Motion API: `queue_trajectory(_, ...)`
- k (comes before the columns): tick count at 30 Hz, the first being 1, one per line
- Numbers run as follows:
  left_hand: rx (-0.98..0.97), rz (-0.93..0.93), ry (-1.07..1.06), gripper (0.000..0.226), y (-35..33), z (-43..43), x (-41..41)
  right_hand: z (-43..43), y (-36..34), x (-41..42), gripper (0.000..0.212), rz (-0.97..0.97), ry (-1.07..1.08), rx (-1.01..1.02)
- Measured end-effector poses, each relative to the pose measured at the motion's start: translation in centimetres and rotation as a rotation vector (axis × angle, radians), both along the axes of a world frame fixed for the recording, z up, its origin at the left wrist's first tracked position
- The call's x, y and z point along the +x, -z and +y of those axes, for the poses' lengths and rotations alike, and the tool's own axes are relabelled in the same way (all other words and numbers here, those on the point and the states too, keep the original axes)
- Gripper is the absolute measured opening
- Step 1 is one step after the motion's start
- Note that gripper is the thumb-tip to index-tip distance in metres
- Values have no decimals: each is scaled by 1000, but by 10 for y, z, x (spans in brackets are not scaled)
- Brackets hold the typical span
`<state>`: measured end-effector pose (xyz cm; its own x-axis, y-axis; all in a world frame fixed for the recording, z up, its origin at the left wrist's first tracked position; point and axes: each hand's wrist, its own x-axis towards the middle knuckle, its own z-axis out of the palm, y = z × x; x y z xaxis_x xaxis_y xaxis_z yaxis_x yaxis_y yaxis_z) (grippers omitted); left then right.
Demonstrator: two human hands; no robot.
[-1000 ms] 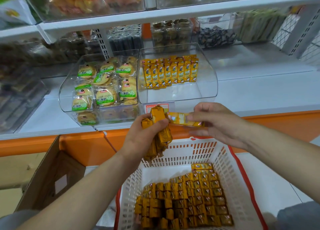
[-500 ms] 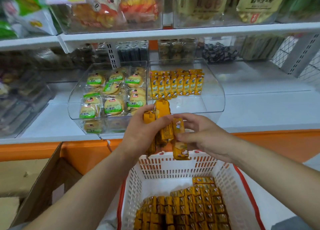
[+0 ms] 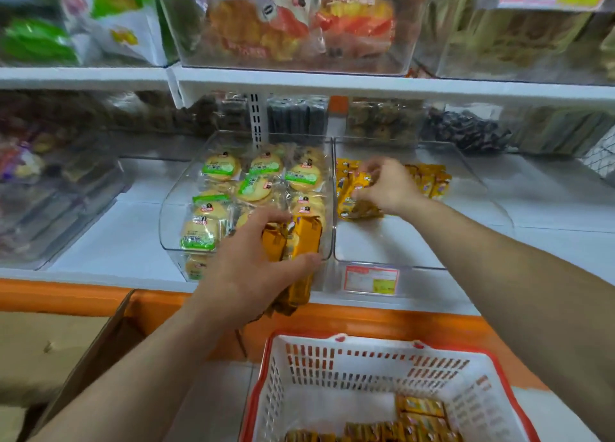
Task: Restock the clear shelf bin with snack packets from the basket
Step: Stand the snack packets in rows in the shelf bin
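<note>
Both grips on blurred-print yellow packets [image 3: 304, 238]: left hand [image 3: 246, 275] outside clear bin [image 3: 382, 264], right hand [image 3: 389, 185] inside.

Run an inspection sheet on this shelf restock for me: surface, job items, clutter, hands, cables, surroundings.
Surface: white shelf with an orange front edge.
Job's things: clear bin holds one row of yellow packets at the back, front floor bare; basket below has packets in it.
Clutter: biscuit bin to the left; cardboard box at lower left.
Hands: left hand grips a bundle of yellow packets before the shelf; right hand is inside the bin, pinching a packet at the row.
Cables: nothing seen.
Surroundings: upper bins of snacks; price tag on the bin front.
</note>
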<state>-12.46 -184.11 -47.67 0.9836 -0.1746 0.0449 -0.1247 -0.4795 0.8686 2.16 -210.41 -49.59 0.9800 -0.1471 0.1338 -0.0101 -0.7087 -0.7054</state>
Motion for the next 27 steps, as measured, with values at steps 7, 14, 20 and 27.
queue_trajectory(7, -50, 31, 44, 60, 10, -3, 8, 12, 21, 28, 49, -91, -102, -409)
queue_trajectory(14, -88, 63, 0, 58, 12, -4, 8, 10, 18, 20, 49, -207, -180, -740)
queue_trajectory(20, -79, 85, -32, 62, 13, -6, 7, -5, 14, 30, 95, -146, -175, -813)
queue_trajectory(27, -45, 95, -70, 73, 14, -9, 14, -14, 20, 44, 124, -178, -274, -1033)
